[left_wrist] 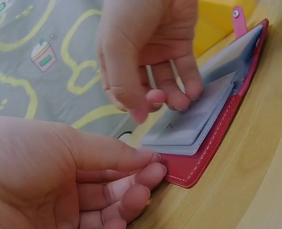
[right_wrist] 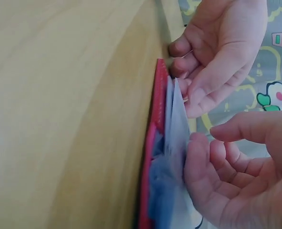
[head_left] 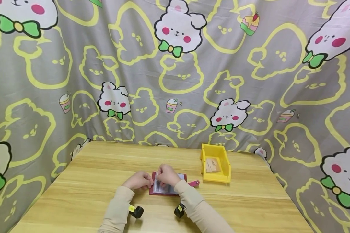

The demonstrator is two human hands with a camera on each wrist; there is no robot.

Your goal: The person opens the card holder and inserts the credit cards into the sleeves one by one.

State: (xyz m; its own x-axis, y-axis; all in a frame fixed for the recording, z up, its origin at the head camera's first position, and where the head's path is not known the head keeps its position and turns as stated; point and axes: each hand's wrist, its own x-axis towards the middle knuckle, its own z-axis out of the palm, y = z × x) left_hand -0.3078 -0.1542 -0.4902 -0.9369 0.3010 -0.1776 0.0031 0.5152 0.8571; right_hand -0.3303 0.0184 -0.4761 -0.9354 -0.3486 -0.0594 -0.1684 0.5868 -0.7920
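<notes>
A red card holder [left_wrist: 188, 172] with white stitching lies open on the table, its clear plastic sleeves [left_wrist: 179, 126] face up. My left hand [head_left: 138, 180] is at its left edge, and in the left wrist view the thumb and index finger pinch the cover near its corner. Over the sleeves is my right hand [head_left: 167, 175], its fingers loosely bent and the thumb apart from them. In the right wrist view its fingertips [right_wrist: 196, 143] are right beside the raised sleeves. A pink snap strap [head_left: 194, 183] sticks out on the holder's right.
To the back right, a yellow bin [head_left: 228, 176] holds several brown cards [head_left: 212, 165]. The wooden table [head_left: 90, 181] reaches back to a grey curtain [head_left: 151, 74] printed with cartoon animals. Black wrist cameras [head_left: 137, 212] sit under both sleeves.
</notes>
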